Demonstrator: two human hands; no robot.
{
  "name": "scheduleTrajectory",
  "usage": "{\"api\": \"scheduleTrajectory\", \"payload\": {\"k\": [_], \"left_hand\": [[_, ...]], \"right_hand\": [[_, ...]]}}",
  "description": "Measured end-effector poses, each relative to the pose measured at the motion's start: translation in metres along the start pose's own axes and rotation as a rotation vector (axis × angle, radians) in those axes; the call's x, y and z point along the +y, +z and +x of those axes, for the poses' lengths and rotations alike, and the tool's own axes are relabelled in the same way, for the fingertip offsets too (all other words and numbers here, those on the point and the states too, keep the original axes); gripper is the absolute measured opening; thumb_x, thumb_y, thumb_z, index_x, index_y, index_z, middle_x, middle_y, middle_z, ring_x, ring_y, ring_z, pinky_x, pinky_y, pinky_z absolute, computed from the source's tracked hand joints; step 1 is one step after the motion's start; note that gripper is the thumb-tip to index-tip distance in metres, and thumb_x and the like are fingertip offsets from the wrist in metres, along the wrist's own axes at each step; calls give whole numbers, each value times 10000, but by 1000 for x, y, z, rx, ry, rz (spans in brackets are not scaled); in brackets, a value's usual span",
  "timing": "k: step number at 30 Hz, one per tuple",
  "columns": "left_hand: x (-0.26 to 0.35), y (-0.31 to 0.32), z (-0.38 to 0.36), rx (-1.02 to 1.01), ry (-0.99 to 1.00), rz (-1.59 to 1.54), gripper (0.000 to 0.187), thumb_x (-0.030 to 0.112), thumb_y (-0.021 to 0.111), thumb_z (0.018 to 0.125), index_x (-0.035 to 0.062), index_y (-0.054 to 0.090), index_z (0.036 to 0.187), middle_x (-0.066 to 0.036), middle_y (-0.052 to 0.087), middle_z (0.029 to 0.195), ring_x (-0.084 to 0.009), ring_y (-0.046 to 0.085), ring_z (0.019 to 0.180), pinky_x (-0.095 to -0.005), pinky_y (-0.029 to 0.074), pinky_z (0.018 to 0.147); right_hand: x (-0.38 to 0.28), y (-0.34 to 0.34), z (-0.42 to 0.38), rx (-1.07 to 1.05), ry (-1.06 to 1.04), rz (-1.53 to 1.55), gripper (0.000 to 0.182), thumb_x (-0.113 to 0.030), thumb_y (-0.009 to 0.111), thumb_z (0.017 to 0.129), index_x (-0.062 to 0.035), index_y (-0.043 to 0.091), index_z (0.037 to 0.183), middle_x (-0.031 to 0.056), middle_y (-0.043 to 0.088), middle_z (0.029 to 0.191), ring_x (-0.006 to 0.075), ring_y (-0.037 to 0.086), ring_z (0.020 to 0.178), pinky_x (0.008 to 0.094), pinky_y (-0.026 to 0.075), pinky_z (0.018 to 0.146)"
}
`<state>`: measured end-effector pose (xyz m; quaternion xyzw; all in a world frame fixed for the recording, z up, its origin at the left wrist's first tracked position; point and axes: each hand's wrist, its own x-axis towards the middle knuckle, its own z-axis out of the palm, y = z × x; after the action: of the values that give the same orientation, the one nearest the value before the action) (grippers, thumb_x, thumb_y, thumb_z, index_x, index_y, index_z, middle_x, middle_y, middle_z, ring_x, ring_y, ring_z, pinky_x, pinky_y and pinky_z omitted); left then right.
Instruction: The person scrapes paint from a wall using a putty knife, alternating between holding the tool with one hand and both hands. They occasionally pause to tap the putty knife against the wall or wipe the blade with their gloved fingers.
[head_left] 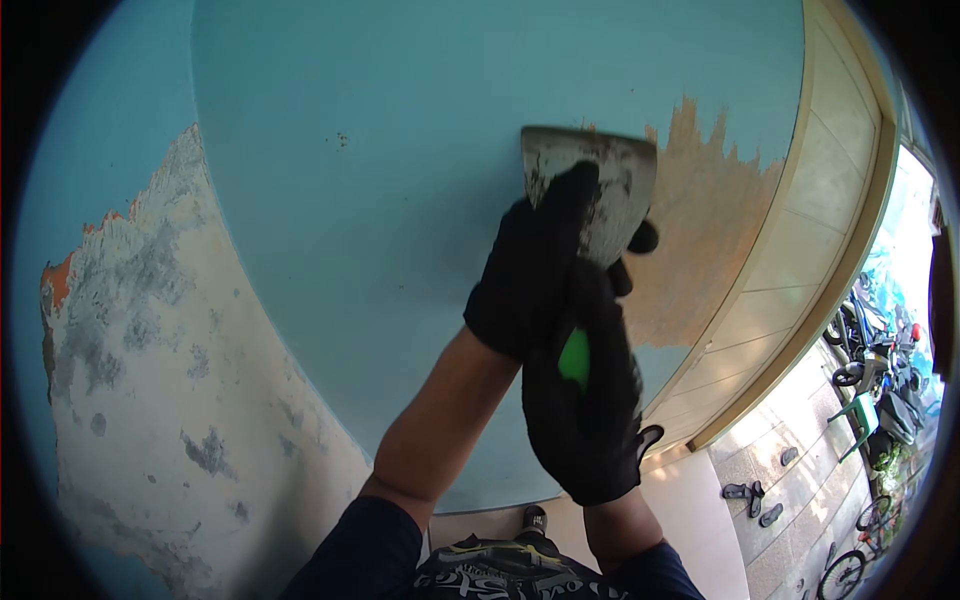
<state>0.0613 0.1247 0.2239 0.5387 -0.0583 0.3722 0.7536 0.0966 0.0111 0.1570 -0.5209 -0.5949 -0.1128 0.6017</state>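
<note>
A wide metal scraper (613,205) with a stained blade and green handle stands against the blue wall (400,180), its blade edge at the top. In its black glove, my right hand (585,400) is wrapped round the handle. My left hand (535,265), also gloved in black, grips the scraper higher up, its fingers pressed on the blade. Right of the blade is a scraped patch (700,220) of brown-orange surface with a jagged upper edge.
A stripped whitish wall area (150,370) with grey stains lies at left. A cream door frame (800,240) curves along the right. Beyond it are motorbikes (880,370), a green chair (857,420), sandals (745,495) and a bicycle (843,577) on the paving.
</note>
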Motion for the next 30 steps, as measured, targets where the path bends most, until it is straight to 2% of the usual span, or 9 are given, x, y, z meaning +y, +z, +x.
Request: {"api": "scheduleTrajectory", "payload": {"k": [10, 16, 17, 18, 21, 22, 25, 28, 30], "left_hand": [[-29, -5, -30, 79, -67, -4, 499, 466, 558, 998, -6, 653, 1130, -116, 715, 868, -153, 653, 596, -279, 519, 510], [-34, 8, -54, 94, -97, 46, 544, 509, 552, 999, -7, 641, 1147, -114, 711, 878, -152, 654, 626, -285, 539, 547], [-35, 12, -66, 131, -127, 94, 556, 518, 550, 999, -7, 633, 1161, -114, 711, 888, -152, 655, 636, -283, 542, 554], [-40, 8, -83, 67, -188, 137, 534, 469, 542, 1020, -22, 601, 1223, -137, 707, 998, -169, 685, 780, -300, 575, 674], [-89, 0, -150, -74, -173, 240, 333, 220, 553, 1044, -12, 588, 1279, -99, 686, 1135, -166, 630, 1055, -339, 512, 954], [-116, -8, -177, -56, -217, 174, 360, 193, 558, 1037, -18, 553, 1329, -104, 668, 1189, -178, 622, 1077, -346, 500, 976], [-149, -24, -245, -104, -8, 600, 603, 136, 645, 982, -2, 368, 1500, -164, 568, 1390, -235, 586, 1255, -364, 478, 1054], [-148, -16, -275, -98, -272, 750, 776, 237, 659, 983, -3, 211, 1570, -193, 457, 1495, -265, 503, 1351, -376, 436, 1100], [-148, -8, -284, -37, -417, 651, 859, 261, 697, 954, 13, 166, 1581, -215, 449, 1494, -301, 564, 1288, -379, 488, 1050]], "right_hand": [[-7, -12, -32, -110, 151, 125, 632, 33, 597, 884, 35, 402, 1485, 229, 516, 1454, 316, 511, 1358, 413, 428, 1083], [-7, -18, -54, -61, 146, 78, 589, 32, 592, 898, 27, 427, 1464, 210, 548, 1419, 281, 545, 1309, 394, 446, 1056], [-3, -21, -69, -53, 112, 82, 601, 6, 619, 889, 31, 423, 1456, 231, 586, 1337, 334, 603, 1209, 411, 489, 983], [0, -24, -85, -47, 79, 86, 615, -20, 645, 880, 35, 418, 1449, 251, 625, 1254, 387, 662, 1109, 428, 532, 910], [7, -31, -131, -103, 239, 13, 632, -53, 634, 910, 42, 372, 1477, 231, 637, 1214, 357, 671, 1060, 421, 534, 885], [16, -32, -151, -104, 234, 19, 632, -53, 634, 910, 42, 372, 1477, 231, 637, 1214, 357, 671, 1060, 421, 534, 885], [37, -42, -204, -130, 169, 27, 695, -85, 621, 930, 33, 288, 1529, 203, 650, 1152, 330, 676, 1014, 422, 539, 847], [48, -54, -237, -472, 781, 477, 785, -98, 606, 940, 12, 166, 1581, 242, 551, 1349, 356, 614, 1187, 420, 512, 955], [67, -56, -250, -569, 613, 421, 798, -85, 610, 939, 8, 149, 1584, 252, 512, 1400, 366, 592, 1228, 421, 504, 978]]}}
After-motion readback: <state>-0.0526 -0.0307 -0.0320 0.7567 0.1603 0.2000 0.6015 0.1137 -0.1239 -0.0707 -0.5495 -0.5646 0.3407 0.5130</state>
